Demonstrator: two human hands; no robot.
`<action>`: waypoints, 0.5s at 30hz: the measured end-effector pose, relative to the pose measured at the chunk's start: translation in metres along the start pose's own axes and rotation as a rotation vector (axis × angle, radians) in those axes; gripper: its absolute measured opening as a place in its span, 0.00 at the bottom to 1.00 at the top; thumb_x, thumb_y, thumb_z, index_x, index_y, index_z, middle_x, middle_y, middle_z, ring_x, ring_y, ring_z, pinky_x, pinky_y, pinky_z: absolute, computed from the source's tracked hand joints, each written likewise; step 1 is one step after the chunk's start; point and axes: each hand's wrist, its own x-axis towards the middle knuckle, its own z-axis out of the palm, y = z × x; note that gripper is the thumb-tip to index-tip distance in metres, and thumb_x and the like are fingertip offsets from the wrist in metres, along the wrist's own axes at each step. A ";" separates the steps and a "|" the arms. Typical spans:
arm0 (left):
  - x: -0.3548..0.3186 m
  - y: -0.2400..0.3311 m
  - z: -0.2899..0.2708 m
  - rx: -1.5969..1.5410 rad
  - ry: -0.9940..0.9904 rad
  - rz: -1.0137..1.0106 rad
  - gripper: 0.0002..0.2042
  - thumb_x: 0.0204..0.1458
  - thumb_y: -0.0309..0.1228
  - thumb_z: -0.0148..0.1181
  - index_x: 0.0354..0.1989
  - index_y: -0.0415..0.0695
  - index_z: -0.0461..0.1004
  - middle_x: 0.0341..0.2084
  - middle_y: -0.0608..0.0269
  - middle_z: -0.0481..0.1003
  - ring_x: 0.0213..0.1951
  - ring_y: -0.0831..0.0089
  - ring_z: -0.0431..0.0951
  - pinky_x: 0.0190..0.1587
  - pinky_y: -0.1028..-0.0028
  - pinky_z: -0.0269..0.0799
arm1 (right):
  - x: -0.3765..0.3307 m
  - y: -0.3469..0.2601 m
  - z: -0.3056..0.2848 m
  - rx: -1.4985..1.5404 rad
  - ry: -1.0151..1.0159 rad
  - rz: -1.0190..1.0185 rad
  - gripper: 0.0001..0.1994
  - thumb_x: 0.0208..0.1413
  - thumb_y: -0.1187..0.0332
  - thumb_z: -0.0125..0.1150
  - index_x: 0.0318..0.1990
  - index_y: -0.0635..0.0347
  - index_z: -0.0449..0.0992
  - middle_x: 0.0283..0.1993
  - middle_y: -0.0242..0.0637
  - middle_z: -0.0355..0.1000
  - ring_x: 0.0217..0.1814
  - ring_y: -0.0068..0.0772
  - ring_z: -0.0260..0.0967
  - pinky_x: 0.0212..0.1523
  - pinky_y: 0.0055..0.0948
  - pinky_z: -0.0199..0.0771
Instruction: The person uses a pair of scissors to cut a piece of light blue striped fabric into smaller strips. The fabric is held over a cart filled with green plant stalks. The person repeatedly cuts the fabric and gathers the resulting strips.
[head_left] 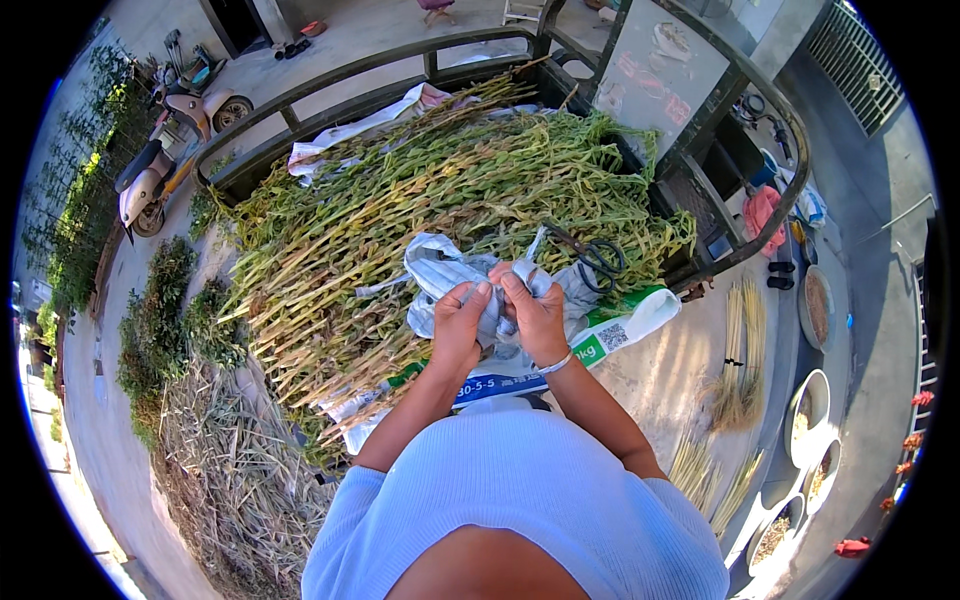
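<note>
Close together in front of my chest, my left hand (459, 325) and my right hand (535, 318) are closed, thumbs up, on a crumpled light blue-grey cloth (433, 265). Folds of it hang around both hands, so the fingertips are partly hidden. A pair of scissors (597, 262) with dark loop handles rests just beyond my right hand, its blades toward the cut stalks. Under the cloth lies a thick layer of cut green and yellowing plant stalks (400, 190) in a cart bed. A printed white, blue and green sack (640, 318) covers the bed's near edge, against my body.
A dark metal rail (350, 88) runs around the cart, with an upright panel (655, 70) at the right. Dry stalks (240, 450) are heaped at the lower left. Brooms (738, 350) and round basins (805, 420) stand right; a scooter (150, 180) is parked left.
</note>
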 end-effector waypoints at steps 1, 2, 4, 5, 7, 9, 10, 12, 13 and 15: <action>0.000 -0.001 -0.001 -0.011 0.019 0.006 0.03 0.51 0.25 0.57 0.32 0.41 0.74 0.27 0.66 0.76 0.27 0.81 0.74 0.31 0.82 0.69 | 0.000 0.001 0.001 0.083 0.001 0.032 0.10 0.56 0.65 0.54 0.29 0.62 0.72 0.22 0.28 0.68 0.19 0.12 0.53 0.19 0.14 0.53; 0.000 -0.003 -0.002 -0.021 0.036 0.012 0.03 0.51 0.25 0.57 0.32 0.41 0.74 0.27 0.66 0.76 0.27 0.81 0.74 0.31 0.81 0.70 | -0.001 0.001 0.001 0.166 0.004 0.062 0.11 0.57 0.63 0.53 0.29 0.61 0.71 0.20 0.27 0.65 0.18 0.12 0.50 0.19 0.13 0.50; 0.010 -0.004 -0.017 -0.034 0.117 0.043 0.03 0.52 0.26 0.56 0.31 0.42 0.73 0.27 0.67 0.75 0.27 0.80 0.74 0.32 0.79 0.71 | -0.006 -0.005 -0.002 0.328 -0.069 0.118 0.15 0.60 0.57 0.48 0.25 0.56 0.65 0.17 0.27 0.59 0.16 0.14 0.45 0.17 0.15 0.45; 0.026 0.000 -0.036 -0.035 0.179 0.070 0.03 0.53 0.27 0.56 0.30 0.42 0.73 0.27 0.67 0.75 0.28 0.79 0.74 0.33 0.77 0.71 | -0.010 -0.010 -0.013 0.351 -0.114 0.101 0.16 0.60 0.57 0.47 0.23 0.56 0.64 0.17 0.27 0.58 0.15 0.14 0.45 0.16 0.16 0.45; 0.049 0.031 -0.079 -0.080 0.287 0.090 0.04 0.54 0.29 0.54 0.30 0.43 0.71 0.26 0.67 0.74 0.28 0.77 0.74 0.34 0.74 0.72 | -0.025 -0.025 -0.051 0.403 -0.192 0.070 0.18 0.61 0.58 0.46 0.21 0.57 0.61 0.16 0.28 0.56 0.15 0.15 0.44 0.15 0.17 0.44; 0.065 0.075 -0.137 -0.030 0.474 0.262 0.05 0.55 0.31 0.53 0.32 0.43 0.71 0.26 0.68 0.73 0.29 0.73 0.73 0.34 0.68 0.72 | -0.027 -0.032 -0.120 0.244 0.049 0.118 0.18 0.61 0.57 0.46 0.20 0.54 0.59 0.15 0.24 0.51 0.14 0.14 0.44 0.14 0.17 0.43; 0.069 0.099 -0.167 -0.012 0.516 0.292 0.05 0.55 0.31 0.53 0.33 0.43 0.71 0.26 0.67 0.73 0.29 0.72 0.73 0.34 0.67 0.72 | -0.025 -0.029 -0.176 0.124 0.325 0.134 0.17 0.60 0.58 0.47 0.20 0.52 0.59 0.15 0.22 0.51 0.14 0.13 0.43 0.14 0.16 0.44; 0.072 0.136 -0.186 0.005 0.602 0.344 0.07 0.55 0.33 0.53 0.34 0.42 0.71 0.26 0.65 0.72 0.30 0.70 0.72 0.34 0.65 0.72 | -0.047 -0.032 -0.317 0.075 0.705 0.123 0.16 0.58 0.58 0.49 0.20 0.50 0.59 0.15 0.21 0.51 0.12 0.13 0.41 0.10 0.17 0.40; 0.073 0.148 -0.178 0.006 0.643 0.360 0.08 0.55 0.34 0.53 0.34 0.41 0.71 0.26 0.65 0.72 0.31 0.70 0.73 0.35 0.65 0.71 | -0.076 -0.040 -0.391 0.045 0.919 0.021 0.15 0.57 0.58 0.49 0.21 0.49 0.60 0.14 0.21 0.51 0.11 0.13 0.41 0.09 0.18 0.38; 0.078 0.154 -0.185 0.105 0.622 0.458 0.10 0.55 0.35 0.53 0.33 0.40 0.72 0.28 0.63 0.72 0.33 0.69 0.73 0.37 0.64 0.71 | -0.120 -0.059 -0.471 0.049 1.286 -0.113 0.15 0.56 0.60 0.48 0.19 0.48 0.58 0.12 0.22 0.49 0.09 0.16 0.42 0.09 0.19 0.38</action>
